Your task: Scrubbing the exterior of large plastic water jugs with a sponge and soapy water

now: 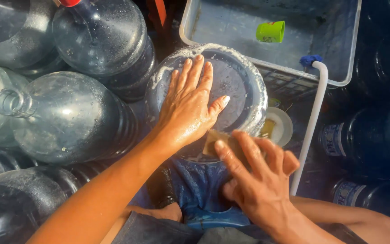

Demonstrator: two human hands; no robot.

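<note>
My left hand (188, 106) lies flat on the soapy jug (211, 97), right hand (253, 174) gripping the sponge (213, 142); I judge suds could let the jug slide.

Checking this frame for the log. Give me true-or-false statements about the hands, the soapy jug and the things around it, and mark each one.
1. The left hand lies flat on the big blue water jug. True.
2. The right hand presses a brownish sponge against the jug. True.
3. The green cup stands on the jug. False: it lies in the grey tub.
4. The jug is dry. False: foam rims it.
5. A white pipe runs beside the jug. True.
</note>
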